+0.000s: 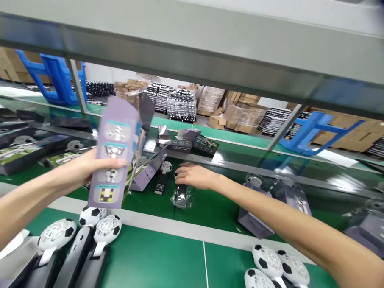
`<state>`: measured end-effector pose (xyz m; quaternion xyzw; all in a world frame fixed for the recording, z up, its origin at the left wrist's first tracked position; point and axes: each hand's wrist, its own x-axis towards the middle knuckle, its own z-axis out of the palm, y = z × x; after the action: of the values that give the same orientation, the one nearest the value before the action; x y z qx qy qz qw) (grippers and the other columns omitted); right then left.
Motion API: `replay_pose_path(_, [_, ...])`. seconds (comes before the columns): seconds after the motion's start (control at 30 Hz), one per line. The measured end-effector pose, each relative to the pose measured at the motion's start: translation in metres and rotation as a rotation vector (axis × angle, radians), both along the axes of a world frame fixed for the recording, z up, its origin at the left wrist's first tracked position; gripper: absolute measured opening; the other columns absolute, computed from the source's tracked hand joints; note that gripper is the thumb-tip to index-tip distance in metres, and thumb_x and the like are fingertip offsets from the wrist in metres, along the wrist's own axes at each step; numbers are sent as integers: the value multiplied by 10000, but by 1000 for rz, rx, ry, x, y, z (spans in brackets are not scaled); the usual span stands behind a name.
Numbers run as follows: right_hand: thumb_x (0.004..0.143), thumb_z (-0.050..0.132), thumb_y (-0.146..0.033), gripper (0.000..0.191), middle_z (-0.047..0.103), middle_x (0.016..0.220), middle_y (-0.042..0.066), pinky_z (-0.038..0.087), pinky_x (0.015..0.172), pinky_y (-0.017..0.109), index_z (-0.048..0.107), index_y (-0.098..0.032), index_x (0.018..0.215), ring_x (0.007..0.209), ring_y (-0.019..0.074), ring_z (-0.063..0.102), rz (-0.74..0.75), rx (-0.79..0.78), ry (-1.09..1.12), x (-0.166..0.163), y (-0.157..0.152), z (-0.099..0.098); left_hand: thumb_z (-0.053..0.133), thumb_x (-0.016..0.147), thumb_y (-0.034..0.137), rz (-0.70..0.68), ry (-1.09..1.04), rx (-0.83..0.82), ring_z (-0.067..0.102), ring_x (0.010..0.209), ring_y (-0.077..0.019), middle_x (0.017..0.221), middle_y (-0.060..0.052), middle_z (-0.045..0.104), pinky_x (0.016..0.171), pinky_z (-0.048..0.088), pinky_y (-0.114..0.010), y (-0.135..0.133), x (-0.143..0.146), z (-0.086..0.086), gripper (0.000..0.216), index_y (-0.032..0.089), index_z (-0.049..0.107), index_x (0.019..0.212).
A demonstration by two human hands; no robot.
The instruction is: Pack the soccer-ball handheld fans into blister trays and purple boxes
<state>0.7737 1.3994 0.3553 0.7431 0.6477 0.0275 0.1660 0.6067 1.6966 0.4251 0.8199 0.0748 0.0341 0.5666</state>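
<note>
My left hand (pixel 88 164) is closed round a purple printed carton (pixel 111 154), its thumb on the panel with pictures; the carton stands tilted with its top flaps up. Beyond it, my right hand (pixel 195 176) reaches onto the dark green belt, its fingers curled over the head of a black handheld fan (pixel 181 191) in a clear plastic bag. That fan's soccer-ball head is mostly hidden by the fingers. Just left of it lies another fan (pixel 161 179), black with a white soccer-ball head. A purple carton (pixel 148 171) lies behind the left carton.
Several soccer-ball fans (pixel 88 246) lie at the near left, more fans (pixel 267 261) at the near right. Cartons (pixel 257 209) stand on the belt to the right, others (pixel 23 151) to the left. A metal beam (pixel 187 46) crosses overhead; blue stools (pixel 57 77) stand behind.
</note>
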Motion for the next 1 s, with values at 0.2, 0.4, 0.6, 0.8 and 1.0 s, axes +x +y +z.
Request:
replay_pose_path(0.2, [808, 692, -113, 437, 697, 1163, 128, 387, 1112, 393, 628, -133, 1240, 1132, 249, 632, -13, -207, 31, 31, 7, -46, 701, 691, 351, -42, 88, 1018, 690, 943, -350, 1150, -180, 690, 726, 540, -410, -30, 14, -27, 850, 96, 389, 1439])
replay_pose_path(0.4, [715, 751, -395, 339, 735, 840, 82, 425, 588, 284, 720, -172, 968, 725, 249, 685, -664, -108, 113, 1, -99, 3, 667, 690, 132, -157, -10, 1410, 621, 1066, -391, 1170, -201, 632, 883, 485, -460, -71, -8, -57, 740, 86, 501, 1409])
replay_pose_path(0.6, [698, 780, -319, 287, 755, 872, 184, 485, 807, 373, 757, -109, 892, 840, 321, 719, -612, -132, -161, -49, -121, 45, 745, 661, 227, -309, -108, 1202, 576, 1159, -429, 1247, -240, 612, 970, 436, -516, -162, 22, -64, 796, 92, 489, 1403])
replay_pose_path(0.8, [783, 776, -318, 410, 765, 1105, 120, 518, 871, 346, 739, -192, 1171, 1041, 307, 711, -759, -41, 20, -31, -168, 70, 696, 743, 503, -423, -140, 921, 579, 1218, -428, 1339, -255, 602, 990, 457, -528, -278, 70, -68, 830, 84, 465, 1422])
replay_pose_path(1.0, [1005, 481, -250, 317, 755, 1128, 162, 564, 886, 371, 763, -125, 1075, 1056, 286, 720, -1172, 322, 165, -65, -201, 81, 539, 858, 581, -664, -143, 744, 600, 1259, -370, 1321, -161, 684, 1020, 479, -473, -261, 42, -50, 621, 198, 627, 1339])
